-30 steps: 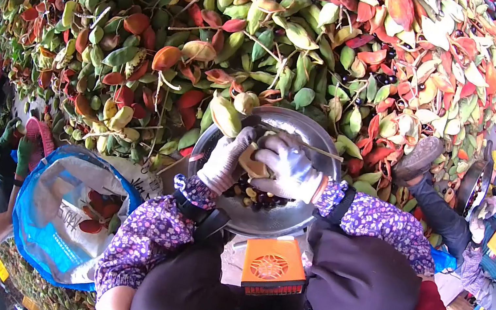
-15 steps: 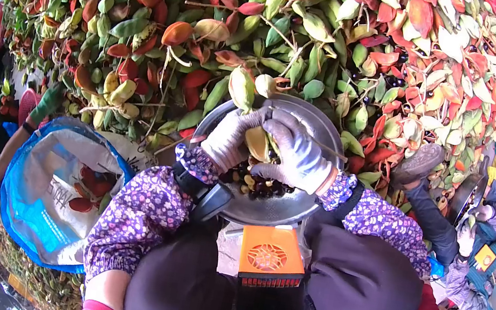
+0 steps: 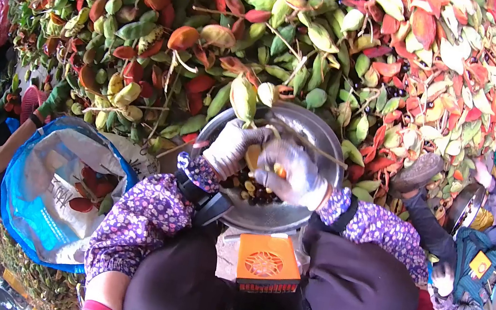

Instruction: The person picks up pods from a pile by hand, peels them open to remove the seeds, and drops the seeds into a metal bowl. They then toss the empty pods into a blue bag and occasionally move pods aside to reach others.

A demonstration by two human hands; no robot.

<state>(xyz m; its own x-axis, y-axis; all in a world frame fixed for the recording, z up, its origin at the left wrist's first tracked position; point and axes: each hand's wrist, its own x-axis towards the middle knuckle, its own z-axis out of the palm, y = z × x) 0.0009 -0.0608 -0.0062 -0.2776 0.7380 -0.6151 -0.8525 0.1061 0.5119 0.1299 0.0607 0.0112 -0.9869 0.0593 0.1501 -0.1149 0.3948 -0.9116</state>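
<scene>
My left hand (image 3: 234, 151), in a whitish work glove, is closed around a yellowish seed pod (image 3: 253, 156) above a metal bowl (image 3: 262, 223). Beyond its fingers a pale green pod (image 3: 243, 98) stands up, and a thin stem runs off to the right. My right hand (image 3: 295, 175), gloved too, is curled close beside the left, its upper fingers smeared by motion. A small orange-yellow piece (image 3: 280, 170) shows at its fingertips; the rest of its grip is hidden. Dark and pale seeds (image 3: 257, 195) lie in the bowl under both hands.
A large heap of green, red and orange pods (image 3: 216, 36) spreads beyond the bowl. To the left stands a blue-rimmed sack (image 3: 14, 180) holding some red pods. An orange box (image 3: 269, 262) sits between my knees. Other people work at left and right; one shoe (image 3: 418, 174) rests by the heap.
My right hand has shifted slightly down, its fingers curling, and an orange-yellow piece now shows there. Less of the yellowish pod is visible. The co-worker at right has moved their hands apart.
</scene>
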